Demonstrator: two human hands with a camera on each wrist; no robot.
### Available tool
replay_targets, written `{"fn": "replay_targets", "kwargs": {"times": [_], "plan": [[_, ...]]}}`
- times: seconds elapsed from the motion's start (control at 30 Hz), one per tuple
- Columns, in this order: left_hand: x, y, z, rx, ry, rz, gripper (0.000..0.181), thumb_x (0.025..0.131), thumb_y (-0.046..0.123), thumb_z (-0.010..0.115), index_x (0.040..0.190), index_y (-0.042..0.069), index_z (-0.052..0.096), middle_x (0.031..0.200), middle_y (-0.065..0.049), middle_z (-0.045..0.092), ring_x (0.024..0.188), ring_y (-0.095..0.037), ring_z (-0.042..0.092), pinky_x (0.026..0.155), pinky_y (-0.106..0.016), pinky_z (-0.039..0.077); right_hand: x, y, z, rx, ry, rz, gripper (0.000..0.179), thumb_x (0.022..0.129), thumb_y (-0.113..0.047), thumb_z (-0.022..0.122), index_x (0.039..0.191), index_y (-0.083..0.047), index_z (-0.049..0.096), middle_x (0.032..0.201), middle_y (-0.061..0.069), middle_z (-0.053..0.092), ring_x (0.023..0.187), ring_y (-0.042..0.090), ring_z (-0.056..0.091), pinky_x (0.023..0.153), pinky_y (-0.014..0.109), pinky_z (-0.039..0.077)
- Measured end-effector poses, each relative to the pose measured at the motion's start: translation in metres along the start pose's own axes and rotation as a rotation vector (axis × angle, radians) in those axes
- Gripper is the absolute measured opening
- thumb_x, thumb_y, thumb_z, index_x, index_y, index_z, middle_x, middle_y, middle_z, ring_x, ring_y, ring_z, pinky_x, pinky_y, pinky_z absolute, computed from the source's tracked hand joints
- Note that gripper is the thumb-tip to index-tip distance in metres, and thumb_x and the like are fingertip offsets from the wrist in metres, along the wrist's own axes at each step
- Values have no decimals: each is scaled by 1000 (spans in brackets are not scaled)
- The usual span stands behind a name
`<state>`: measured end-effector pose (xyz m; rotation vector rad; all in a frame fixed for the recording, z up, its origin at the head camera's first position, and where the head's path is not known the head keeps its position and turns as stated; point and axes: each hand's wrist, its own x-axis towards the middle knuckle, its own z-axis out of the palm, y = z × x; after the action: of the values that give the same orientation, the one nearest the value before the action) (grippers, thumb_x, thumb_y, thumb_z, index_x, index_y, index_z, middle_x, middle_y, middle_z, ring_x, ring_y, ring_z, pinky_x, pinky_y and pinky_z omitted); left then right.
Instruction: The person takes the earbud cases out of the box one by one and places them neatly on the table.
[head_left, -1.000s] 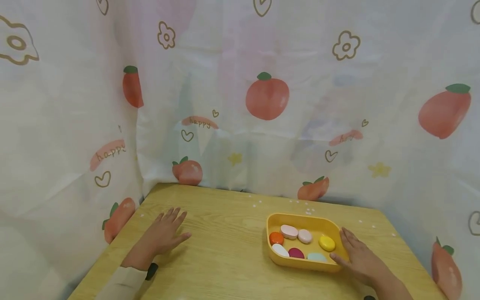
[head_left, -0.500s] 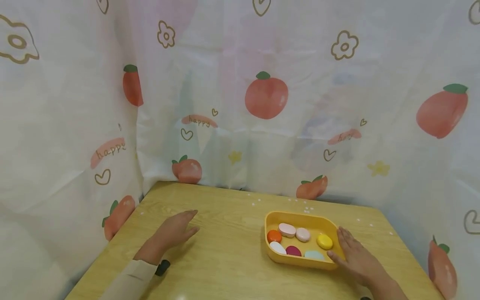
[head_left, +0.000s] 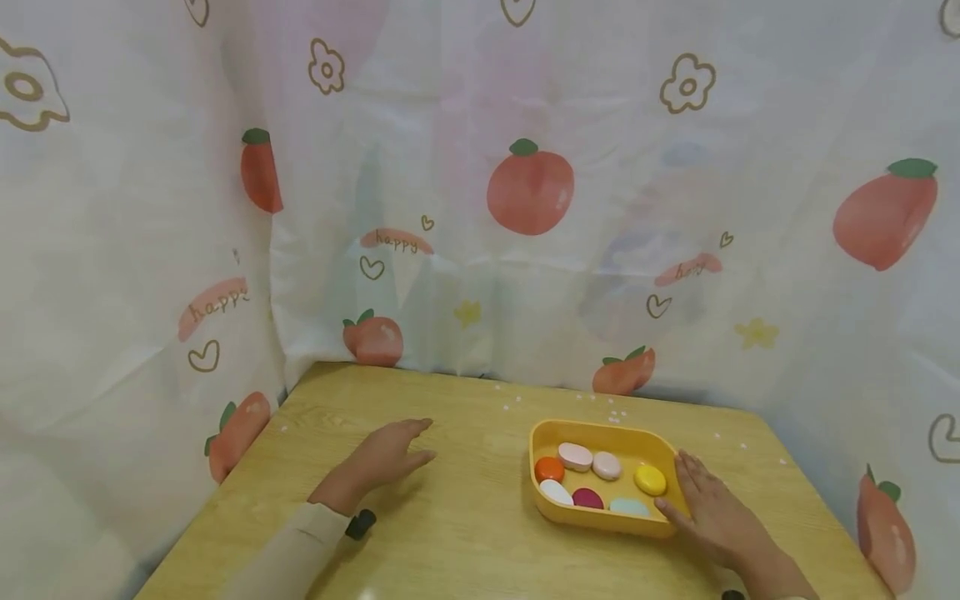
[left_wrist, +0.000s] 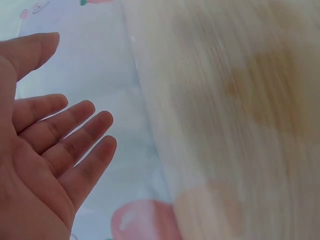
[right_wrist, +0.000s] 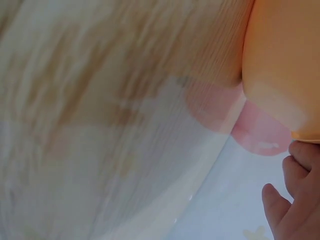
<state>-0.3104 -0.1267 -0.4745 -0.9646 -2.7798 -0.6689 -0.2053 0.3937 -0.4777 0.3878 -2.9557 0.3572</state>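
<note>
Gripping nothing, fingers outstretched, the left hand [head_left: 377, 461] hovers over the table [head_left: 457, 508] and the right hand [head_left: 717, 516] touches the tray [head_left: 600, 522].

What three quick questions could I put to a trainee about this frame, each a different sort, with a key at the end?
1. Count: how many smooth pieces lie in the yellow tray?

2. Multiple choice: in the head view, where on the tray is the right hand?
A) At its left end
B) At its right end
C) At the middle of its far side

3. True or false: the left hand holds nothing.

Key:
1. Seven
2. B
3. True
</note>
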Motion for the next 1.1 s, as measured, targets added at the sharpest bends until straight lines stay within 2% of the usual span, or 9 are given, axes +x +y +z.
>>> {"fn": "replay_targets", "kwargs": {"times": [0.13, 0.23, 0.4, 0.57, 0.73, 0.9, 1.1], "plan": [[14, 7, 9, -151, -34, -18, 61, 97, 43, 59, 142, 3, 47, 136, -10, 55, 114, -26, 58, 93, -44, 49, -2, 1, 0, 7, -9, 13, 85, 99, -49, 50, 145, 16, 23, 152, 33, 21, 138, 49, 20, 113, 57, 13], [21, 15, 15, -213, -56, -34, 61, 96, 41, 61, 142, 2, 47, 133, -11, 56, 112, -26, 59, 89, -44, 50, -4, 2, 1, 16, -23, 24, 86, 99, -50, 49, 146, 16, 22, 152, 32, 20, 138, 49, 20, 112, 58, 14], [32, 30, 22, -248, -45, -59, 55, 96, 37, 62, 138, 2, 52, 121, -9, 63, 104, -24, 62, 83, -41, 53, -7, 2, 4, 11, -21, 33, 85, 98, -50, 50, 146, 15, 23, 152, 32, 21, 138, 49, 20, 107, 63, 22], [43, 42, 27, -287, -14, -63, 45, 96, 34, 63, 131, 6, 57, 111, -5, 65, 97, -18, 63, 79, -35, 53, -9, -1, 6, 35, -20, 36, 86, 98, -50, 51, 146, 16, 22, 152, 33, 20, 138, 50, 20, 108, 63, 20], [54, 55, 30, -363, -20, -64, 45, 97, 37, 61, 131, 9, 58, 112, -5, 65, 97, -15, 62, 77, -33, 53, -6, -1, 6, 14, 1, 28, 86, 99, -51, 49, 146, 16, 22, 152, 33, 20, 138, 49, 20, 114, 56, 12], [66, 67, 32, -410, -7, -83, 41, 97, 33, 62, 130, 10, 59, 111, -2, 65, 97, -14, 62, 77, -32, 53, 0, 0, 3, -5, 18, 16, 87, 99, -52, 48, 147, 15, 20, 152, 33, 20, 139, 48, 19, 113, 57, 14], [80, 77, 34, -456, -5, -110, 39, 96, 34, 63, 128, 12, 60, 108, 2, 65, 95, -14, 63, 73, -29, 54, 2, 1, -1, 2, -30, 29, 90, 98, -54, 47, 147, 15, 18, 153, 33, 16, 140, 48, 17, 110, 62, 17]]}}
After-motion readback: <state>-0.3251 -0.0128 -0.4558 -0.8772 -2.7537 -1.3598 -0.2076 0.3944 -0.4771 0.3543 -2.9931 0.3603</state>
